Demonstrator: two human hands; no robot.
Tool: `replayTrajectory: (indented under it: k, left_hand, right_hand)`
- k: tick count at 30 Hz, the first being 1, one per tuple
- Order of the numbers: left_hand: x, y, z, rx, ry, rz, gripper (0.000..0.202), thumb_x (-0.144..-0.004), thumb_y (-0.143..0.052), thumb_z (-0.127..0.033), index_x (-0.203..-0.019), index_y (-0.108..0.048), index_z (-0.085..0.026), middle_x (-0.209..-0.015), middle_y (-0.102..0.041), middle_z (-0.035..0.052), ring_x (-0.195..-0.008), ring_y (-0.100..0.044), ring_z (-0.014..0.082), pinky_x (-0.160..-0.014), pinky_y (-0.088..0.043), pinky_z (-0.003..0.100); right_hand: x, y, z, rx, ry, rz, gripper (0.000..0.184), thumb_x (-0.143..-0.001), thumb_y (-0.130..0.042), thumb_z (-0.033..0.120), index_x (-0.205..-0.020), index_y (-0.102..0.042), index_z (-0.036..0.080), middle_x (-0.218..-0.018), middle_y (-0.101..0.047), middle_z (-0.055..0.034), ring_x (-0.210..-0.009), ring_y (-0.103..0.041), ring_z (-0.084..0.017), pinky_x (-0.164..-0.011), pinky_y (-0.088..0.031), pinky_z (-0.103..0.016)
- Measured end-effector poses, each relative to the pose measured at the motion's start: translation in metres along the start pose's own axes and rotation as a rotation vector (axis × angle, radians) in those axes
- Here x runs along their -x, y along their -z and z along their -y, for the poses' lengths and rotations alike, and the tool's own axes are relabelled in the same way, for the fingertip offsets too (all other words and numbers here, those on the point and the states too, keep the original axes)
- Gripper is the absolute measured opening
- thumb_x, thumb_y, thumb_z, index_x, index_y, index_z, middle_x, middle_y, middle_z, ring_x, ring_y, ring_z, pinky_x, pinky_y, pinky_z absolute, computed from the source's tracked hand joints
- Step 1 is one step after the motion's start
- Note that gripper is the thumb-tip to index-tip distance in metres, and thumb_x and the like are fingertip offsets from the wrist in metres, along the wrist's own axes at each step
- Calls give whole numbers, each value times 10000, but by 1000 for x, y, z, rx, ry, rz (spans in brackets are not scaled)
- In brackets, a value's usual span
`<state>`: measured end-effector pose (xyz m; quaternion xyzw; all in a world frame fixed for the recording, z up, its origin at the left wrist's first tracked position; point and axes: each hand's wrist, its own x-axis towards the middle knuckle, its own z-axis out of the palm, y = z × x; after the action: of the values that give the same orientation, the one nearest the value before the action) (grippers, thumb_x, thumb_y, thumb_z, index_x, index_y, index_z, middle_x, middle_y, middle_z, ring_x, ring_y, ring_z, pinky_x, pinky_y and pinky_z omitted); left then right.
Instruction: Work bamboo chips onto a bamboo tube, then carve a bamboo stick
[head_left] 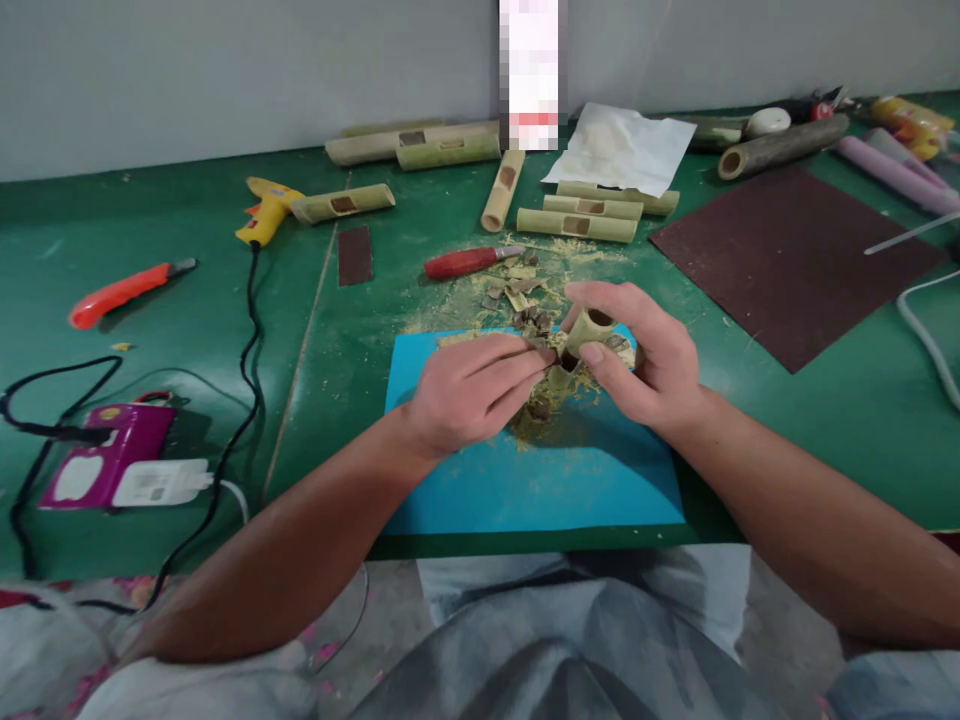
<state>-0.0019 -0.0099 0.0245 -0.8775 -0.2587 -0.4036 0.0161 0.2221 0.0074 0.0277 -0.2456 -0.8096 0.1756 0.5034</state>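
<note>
My right hand is closed around a short bamboo tube, thumb on the near side and fingers behind. The tube is tilted, with its round open end up and a cut opening low on its side. At that opening my left hand has its fingertips pinched together; a small dark edge shows there, but I cannot make out what it is. Both hands are above a blue sheet, which is strewn with bamboo dust and dark chips. Beyond the hands lies a red-handled knife.
Cut bamboo tubes and a white paper lie at the back. Brown sandpaper is at right, a smaller strip at left. A yellow glue gun, orange cutter and purple power strip with cables occupy the left.
</note>
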Motion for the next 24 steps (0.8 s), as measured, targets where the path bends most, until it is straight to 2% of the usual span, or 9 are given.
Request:
replayTrajectory:
  k: [5, 8, 11, 15, 19, 24]
  left_hand:
    - [0, -9, 0, 11, 46, 65, 178, -1004, -601, -197, -1141, -709, -162, -1031, -772, 67, -933, -744, 152, -805, -599, 250]
    - [0, -9, -1, 1, 56, 129, 201, -1013, -580, -207, -1154, -716, -160, -1019, -770, 76, -902, -742, 160, -761, -595, 252]
    - [1, -7, -1, -3, 53, 168, 228, -1018, -559, -198, -1186, -711, -168, -1056, -765, 81, -913, -742, 175, -757, -600, 270]
    - [3, -10, 0, 12, 60, 181, 242, -1026, -543, -201, -1210, -699, -182, -1128, -749, 91, -984, -740, 189, -809, -617, 292]
    - [3, -14, 0, 60, 77, 176, 220, -1019, -572, -226, -1191, -696, -166, -1083, -740, 87, -988, -736, 174, -854, -621, 286]
    - [1, -12, -2, 71, 68, 168, 198, -1027, -553, -209, -1145, -701, -152, -998, -733, 79, -890, -727, 159, -783, -613, 270]
  right_hand:
    - [1, -1, -3, -6, -26, -31, 450, -963, -554, 289, -1412, -554, 310, -1216, -709, -64, -1006, -688, -244, -862, -580, -451]
    - [3, -1, -5, 8, -47, -30, 453, -970, -541, 305, -1423, -540, 320, -1285, -692, -63, -1041, -689, -249, -891, -583, -464]
    - [3, -2, -5, 13, -46, -27, 447, -972, -537, 313, -1418, -538, 319, -1265, -697, -63, -1029, -690, -248, -876, -588, -461]
    - [1, -1, -4, 36, -15, -19, 449, -958, -567, 301, -1406, -543, 307, -1162, -713, -58, -974, -688, -238, -834, -587, -441]
    - [-2, 1, -4, 105, 30, -2, 466, -937, -612, 279, -1398, -545, 299, -1052, -722, -44, -929, -692, -235, -799, -586, -418]
    - [-3, 2, -3, 176, 7, -15, 433, -942, -613, 282, -1371, -561, 301, -1103, -724, -43, -988, -694, -243, -822, -583, -407]
